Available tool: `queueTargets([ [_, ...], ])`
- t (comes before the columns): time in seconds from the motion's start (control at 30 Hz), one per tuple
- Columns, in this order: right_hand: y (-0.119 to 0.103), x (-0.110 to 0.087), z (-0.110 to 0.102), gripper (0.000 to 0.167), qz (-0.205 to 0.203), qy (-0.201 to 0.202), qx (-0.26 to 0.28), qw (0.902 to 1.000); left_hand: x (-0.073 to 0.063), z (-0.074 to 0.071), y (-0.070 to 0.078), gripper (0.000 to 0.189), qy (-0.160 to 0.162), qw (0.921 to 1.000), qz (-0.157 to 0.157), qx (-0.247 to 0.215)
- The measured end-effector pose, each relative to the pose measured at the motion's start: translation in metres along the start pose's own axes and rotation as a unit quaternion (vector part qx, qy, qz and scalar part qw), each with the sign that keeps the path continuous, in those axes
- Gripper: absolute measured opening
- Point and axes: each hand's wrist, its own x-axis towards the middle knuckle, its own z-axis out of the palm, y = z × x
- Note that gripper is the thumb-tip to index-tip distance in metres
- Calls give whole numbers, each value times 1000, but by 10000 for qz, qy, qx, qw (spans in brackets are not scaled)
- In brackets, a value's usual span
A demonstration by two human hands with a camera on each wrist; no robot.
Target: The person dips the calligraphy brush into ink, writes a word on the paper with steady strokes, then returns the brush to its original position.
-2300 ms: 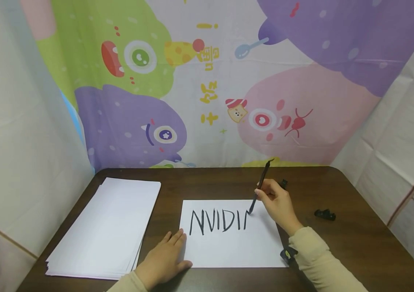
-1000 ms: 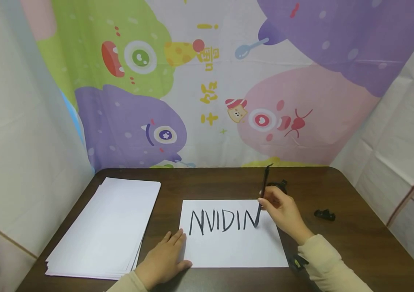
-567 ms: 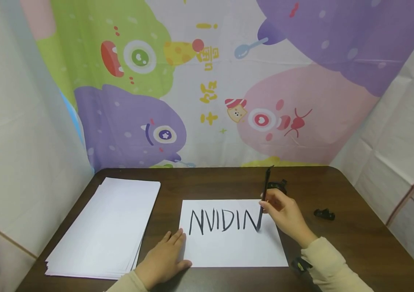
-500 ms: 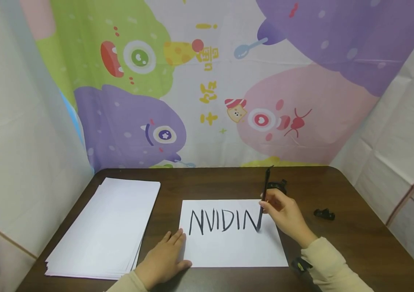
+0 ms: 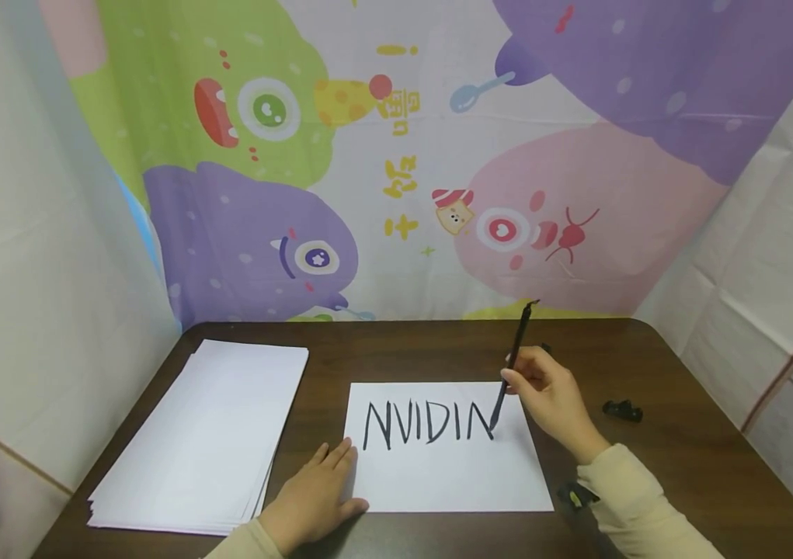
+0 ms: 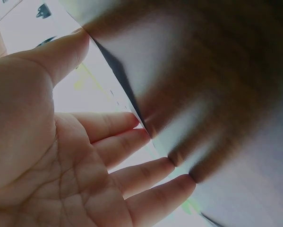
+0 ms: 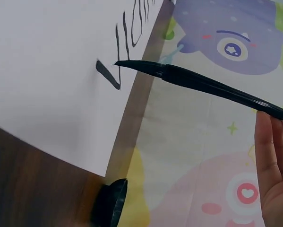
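Note:
My right hand [image 5: 553,396] pinches a black ink brush [image 5: 518,338], held at a steep slant over the white sheet [image 5: 424,481]. The brush's dark tip [image 7: 141,67] points down close over the last stroke in the right wrist view. Black brush letters [image 5: 406,423] run across the upper half of the sheet, reading NVIDI and then two strokes meeting at a peak. My left hand [image 5: 315,493] lies at the sheet's left edge, fingers extended. In the left wrist view, the left fingertips [image 6: 191,182] touch a pale surface that mirrors them.
A stack of blank white paper [image 5: 200,435] lies at the left of the dark wooden table [image 5: 690,481]. A small black brush rest [image 5: 622,411] sits to the right. Behind my right hand stands a black dish [image 7: 110,203], mostly hidden in the head view. A cartoon-printed cloth [image 5: 396,272] hangs behind.
A down-slanting stroke has been added at the right end of the lettering. Since then the brush has risen from that stroke's lower end and tilted more. The left hand has stayed put.

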Motion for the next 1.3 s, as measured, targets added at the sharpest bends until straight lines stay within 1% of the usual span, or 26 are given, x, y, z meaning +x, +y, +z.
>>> queueTargets([
  [0.2, 4, 5, 7, 18, 314, 180, 173, 9992, 0, 1, 0, 78, -27, 10000, 0, -6],
  [0.37, 6, 8, 16, 18, 452, 281, 367, 9979, 0, 0, 0, 78, -26, 10000, 14, -28],
  [0.5, -3, 10, 20, 18, 425, 308, 387, 9979, 0, 0, 0, 78, -2, 10000, 27, -29],
  [0.63, -18, 11, 20, 18, 405, 232, 303, 9985, 0, 0, 1, 78, -10, 10000, 39, 3],
  [0.73, -24, 11, 19, 17, 395, 161, 246, 9988, 0, -1, 1, 78, -27, 10000, 42, 20],
  [1.03, -26, 10, 20, 17, 189, 32, -36, 9998, 0, 0, 0, 78, -16, 10000, 33, -21],
  [1.3, -25, 10, 21, 17, 90, -35, -114, 9999, 0, -1, 1, 78, -20, 10000, 12, -19],
])
